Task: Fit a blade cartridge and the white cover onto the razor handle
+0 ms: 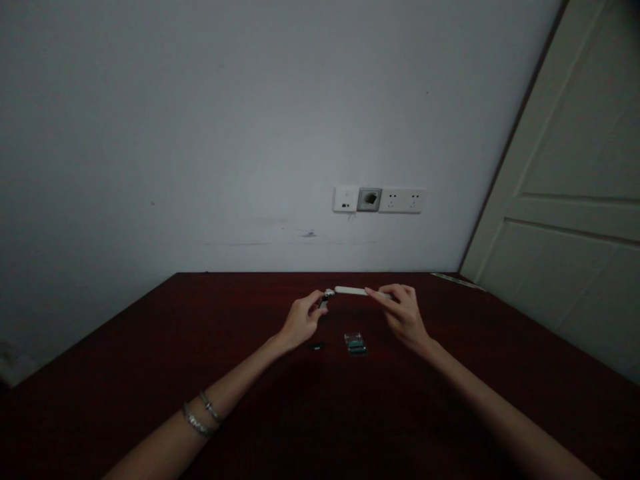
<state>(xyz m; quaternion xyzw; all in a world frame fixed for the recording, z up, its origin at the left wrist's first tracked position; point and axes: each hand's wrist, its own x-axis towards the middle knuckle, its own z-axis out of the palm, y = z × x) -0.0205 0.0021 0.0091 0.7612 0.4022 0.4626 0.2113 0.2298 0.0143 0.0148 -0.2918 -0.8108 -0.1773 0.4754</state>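
Observation:
Between its thumb and fingers my left hand (301, 319) pinches a small silver-and-dark piece (325, 297). My right hand (404, 315) is closed on a slim white stick-like thing (351, 291), held nearly level. Its rounded left end is right by the silver piece; I cannot tell if they touch. Both hands are above the far half of the dark red table. Below and between them lies a small clear case (355, 343) with greenish contents. A small dark item (317, 346) is on the table to the left of the case.
The dark red table (225, 393) meets a pale wall (225, 133) at the back. Several sockets and wall plates (401, 200) are set above its far edge. A thin pale strip (457, 281) lies at the far right corner, by a panelled door (565, 200).

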